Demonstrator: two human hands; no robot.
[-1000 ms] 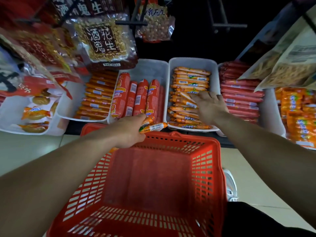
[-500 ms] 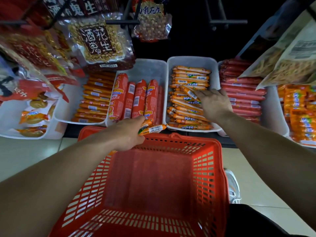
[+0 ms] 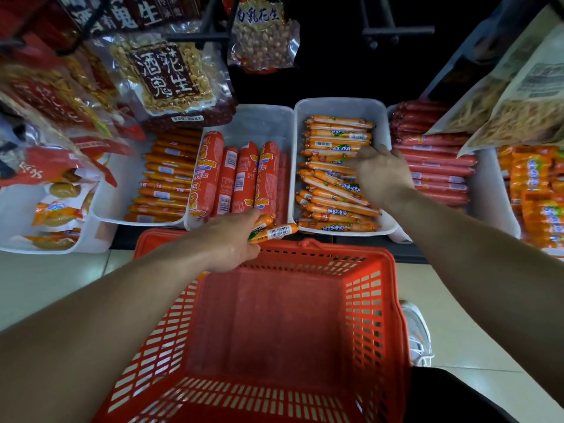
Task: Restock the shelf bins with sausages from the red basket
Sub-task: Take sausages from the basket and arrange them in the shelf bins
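A: What's the place like?

B: A shop shelf with white bins side by side, over a pale tiled floor (image 3: 45,279). Bags of peanuts (image 3: 164,77) hang above. A red basket (image 3: 375,300) sits below the bins, and its visible floor is bare.

A: And the left hand?

B: The left hand (image 3: 232,239) is curled closed around a few small orange sausages (image 3: 274,232). Their ends stick out past the fingers to the right, one showing a barcode. It hovers over the far rim of the basket, just in front of the bin of fat red sausages (image 3: 244,178).

A: The right?

B: The right hand (image 3: 381,175) lies palm down in the bin (image 3: 341,108) of thin orange sausages (image 3: 332,190), fingers loosely spread and touching the pile. I cannot tell whether it grips any. Beyond its fingertips the sausages lie in neat rows; under and left of them they lie skewed.

A: Arm pose?

B: Both forearms are bare and stretched forward, the left crossing the basket's left wall, the right reaching in from the right side. Just right of the right hand is a bin of long dark red sausages (image 3: 436,166)
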